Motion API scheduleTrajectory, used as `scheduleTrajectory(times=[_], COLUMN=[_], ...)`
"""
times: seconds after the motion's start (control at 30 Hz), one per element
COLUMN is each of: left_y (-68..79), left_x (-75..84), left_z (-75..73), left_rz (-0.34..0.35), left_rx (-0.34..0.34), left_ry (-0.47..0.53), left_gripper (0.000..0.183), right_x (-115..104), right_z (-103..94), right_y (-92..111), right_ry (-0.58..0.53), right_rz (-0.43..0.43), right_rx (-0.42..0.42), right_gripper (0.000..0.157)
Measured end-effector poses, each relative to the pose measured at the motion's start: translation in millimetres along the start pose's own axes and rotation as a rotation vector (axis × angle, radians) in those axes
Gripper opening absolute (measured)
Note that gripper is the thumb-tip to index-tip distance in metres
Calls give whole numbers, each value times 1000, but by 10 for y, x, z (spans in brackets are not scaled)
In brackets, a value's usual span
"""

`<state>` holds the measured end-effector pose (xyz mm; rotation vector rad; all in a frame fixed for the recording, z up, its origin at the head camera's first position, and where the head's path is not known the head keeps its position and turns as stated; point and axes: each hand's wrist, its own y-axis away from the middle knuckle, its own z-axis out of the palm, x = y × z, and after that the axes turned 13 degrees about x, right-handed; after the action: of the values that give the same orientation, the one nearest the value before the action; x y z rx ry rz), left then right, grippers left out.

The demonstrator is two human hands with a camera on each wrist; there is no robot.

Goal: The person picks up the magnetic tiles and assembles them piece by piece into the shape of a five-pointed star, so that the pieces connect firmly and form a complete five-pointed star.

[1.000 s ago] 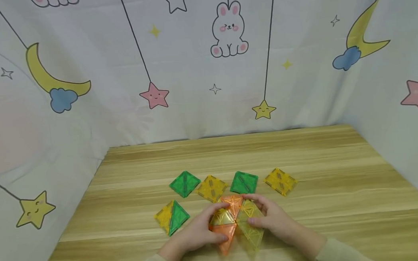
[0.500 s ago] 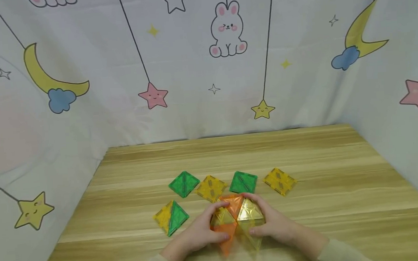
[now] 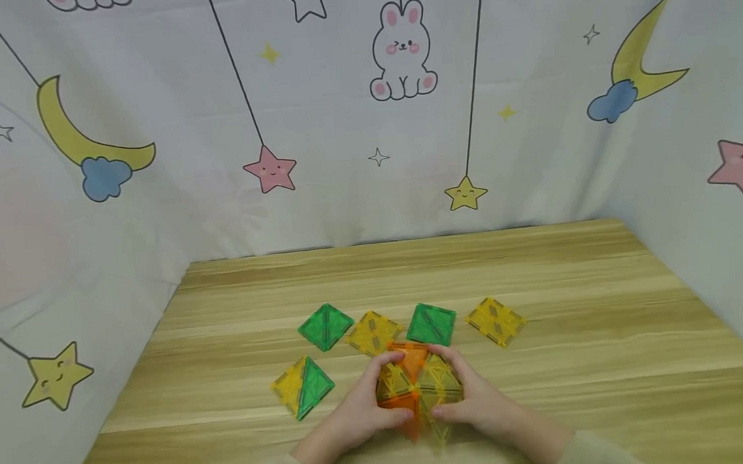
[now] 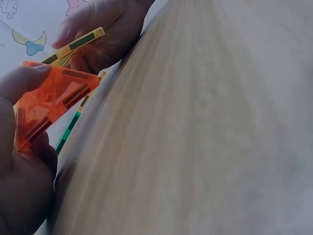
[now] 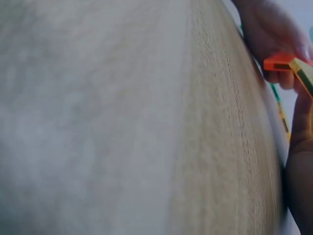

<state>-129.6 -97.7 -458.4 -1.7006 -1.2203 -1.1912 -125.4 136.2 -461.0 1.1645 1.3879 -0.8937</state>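
Between both hands is a cluster of triangular magnetic tiles joined around a centre point. Its orange back tile (image 3: 411, 359) and orange front-left tile (image 3: 400, 405) flank a yellow left tile (image 3: 391, 385). Yellow tiles (image 3: 440, 378) make up the right side. My left hand (image 3: 360, 411) grips the left side, thumb on the orange front-left tile. My right hand (image 3: 486, 404) grips the yellow side, thumb in front and fingers behind. The left wrist view shows the orange tile (image 4: 58, 93) tilted, a yellow tile (image 4: 80, 41) beyond it, and the cluster raised off the table.
Behind the hands lie a green tile pair (image 3: 325, 327), a yellow pair (image 3: 373, 332), another green pair (image 3: 431, 324) and another yellow pair (image 3: 495, 321). A mixed yellow and green pair (image 3: 303, 387) lies left on the wooden table (image 3: 609, 359). A printed curtain (image 3: 339, 120) surrounds the table.
My hands have come closer together, and the gap between the orange and yellow front tiles has narrowed. The cluster's sides have folded inward. The tile pairs on the table stay put.
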Motion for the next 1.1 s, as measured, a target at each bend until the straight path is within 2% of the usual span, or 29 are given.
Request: scheduleTrajectory(times=[0.13, 0.37, 0.5, 0.8, 0.93, 1.1], left_y=[11, 20, 24, 23, 25, 15], left_x=[3, 17, -4, 1, 16, 11], left_z=[22, 24, 5, -40, -43, -33], left_rz=[15, 25, 31, 18, 2, -21], left_rx=[2, -14, -8, -10, -9, 1], left_ry=[-24, -32, -51, -68, -67, -49], left_gripper=[71, 70, 70, 70, 72, 74], right_x=[4, 6, 11, 19, 14, 4], right_z=[22, 75, 57, 29, 66, 102], right_y=[5, 5, 24, 39, 28, 16], right_ry=[-49, -365, -442, -500, -507, -505], right_rz=[13, 66, 69, 60, 49, 75], right_rx=[-6, -84, -114, -165, -147, -117], right_gripper=[90, 89, 87, 87, 90, 91])
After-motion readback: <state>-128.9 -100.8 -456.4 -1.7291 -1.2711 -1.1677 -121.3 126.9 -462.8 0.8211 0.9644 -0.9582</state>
